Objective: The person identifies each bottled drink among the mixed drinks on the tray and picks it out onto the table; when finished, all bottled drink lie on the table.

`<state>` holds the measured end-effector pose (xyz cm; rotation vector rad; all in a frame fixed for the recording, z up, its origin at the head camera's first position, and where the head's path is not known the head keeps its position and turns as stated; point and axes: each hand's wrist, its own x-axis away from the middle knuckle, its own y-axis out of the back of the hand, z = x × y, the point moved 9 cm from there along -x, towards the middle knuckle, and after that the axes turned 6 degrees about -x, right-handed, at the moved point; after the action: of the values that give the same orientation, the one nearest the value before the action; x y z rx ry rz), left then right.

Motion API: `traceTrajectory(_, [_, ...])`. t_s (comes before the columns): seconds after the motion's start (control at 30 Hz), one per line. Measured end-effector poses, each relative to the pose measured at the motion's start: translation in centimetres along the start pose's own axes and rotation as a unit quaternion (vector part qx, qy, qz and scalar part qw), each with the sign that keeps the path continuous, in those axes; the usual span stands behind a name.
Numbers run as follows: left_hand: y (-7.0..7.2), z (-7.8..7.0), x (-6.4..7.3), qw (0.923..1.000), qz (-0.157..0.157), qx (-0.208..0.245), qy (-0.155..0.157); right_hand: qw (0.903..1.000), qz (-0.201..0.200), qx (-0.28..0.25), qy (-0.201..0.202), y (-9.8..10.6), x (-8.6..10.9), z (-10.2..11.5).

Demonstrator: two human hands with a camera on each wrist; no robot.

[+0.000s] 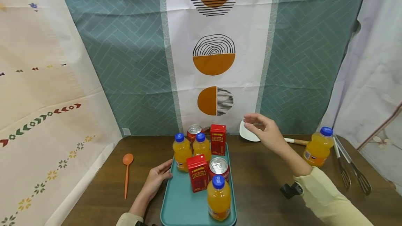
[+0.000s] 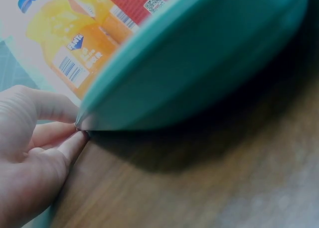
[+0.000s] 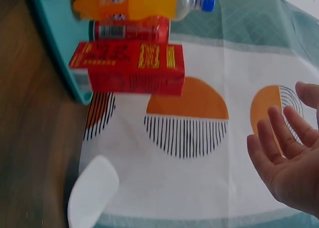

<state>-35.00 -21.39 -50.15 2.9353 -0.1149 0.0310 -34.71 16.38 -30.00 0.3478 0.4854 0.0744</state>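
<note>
My left hand (image 1: pixel 155 181) pinches the left rim of a green tray (image 1: pixel 180 205), as the left wrist view shows close up. On the tray stand several orange drink bottles with blue caps, including a front one (image 1: pixel 218 200) and a back-left one (image 1: pixel 181 154). Among them are two red drink cartons, one in the middle (image 1: pixel 198 175) and one at the back (image 1: pixel 218 138), and two red cans, one near (image 1: pixel 218 167) and one far (image 1: pixel 194 130). Right of the tray my right hand (image 1: pixel 267 132) hovers with loosely bent fingers, holding nothing, near a white spatula head (image 1: pixel 248 133).
An orange spoon (image 1: pixel 127 173) lies on the wooden table (image 1: pixel 260 187) at the left. At the right stands another orange drink bottle (image 1: pixel 318 147), with two whisk-like utensils (image 1: pixel 358 173) beside it. A patterned cloth (image 1: pixel 220 27) hangs behind the table.
</note>
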Motion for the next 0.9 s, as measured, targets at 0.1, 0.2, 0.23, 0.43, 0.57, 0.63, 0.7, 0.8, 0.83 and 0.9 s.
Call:
traceTrajectory(0.1, [0.0,0.0,-0.1,1.0,0.001,0.001,-0.001,0.9999,0.01,-0.009,-0.001,-1.3,-0.4,0.1])
traceTrajectory(0.2, [0.0,0.0,0.0,1.0,0.003,0.001,-0.001,0.9995,0.021,-0.022,0.003,-2.7,-1.0,0.4])
traceTrajectory(0.23, [0.0,0.0,0.0,1.0,0.004,0.0,-0.002,0.9993,0.027,-0.025,0.005,-3.3,-1.1,0.5])
traceTrajectory(0.43, [0.0,-0.1,0.1,1.0,0.001,-0.007,0.0,0.9978,0.057,-0.035,0.002,-6.4,-1.7,0.7])
traceTrajectory(0.57, [-0.1,-0.1,0.1,1.0,0.002,-0.006,-0.001,0.9958,0.08,-0.044,-0.007,-8.4,-1.8,0.4])
traceTrajectory(0.63, [-0.1,0.0,0.0,1.0,0.002,-0.006,-0.003,0.9946,0.089,-0.052,-0.011,-9.3,-1.8,0.2])
traceTrajectory(0.7, [-0.1,0.0,0.0,1.0,0.004,-0.004,-0.002,0.9938,0.096,-0.057,-0.01,-10.1,-1.8,0.0])
traceTrajectory(0.8, [0.0,0.1,0.0,1.0,0.002,-0.006,-0.001,0.9921,0.105,-0.067,-0.009,-11.2,-1.7,-0.3])
traceTrajectory(0.83, [0.0,0.2,0.0,1.0,0.0,-0.008,-0.001,0.9915,0.109,-0.07,-0.013,-11.6,-1.7,-0.5])
traceTrajectory(0.9, [0.1,0.2,0.0,1.0,-0.003,-0.009,0.003,0.9904,0.115,-0.074,-0.019,-12.2,-1.7,-0.7])
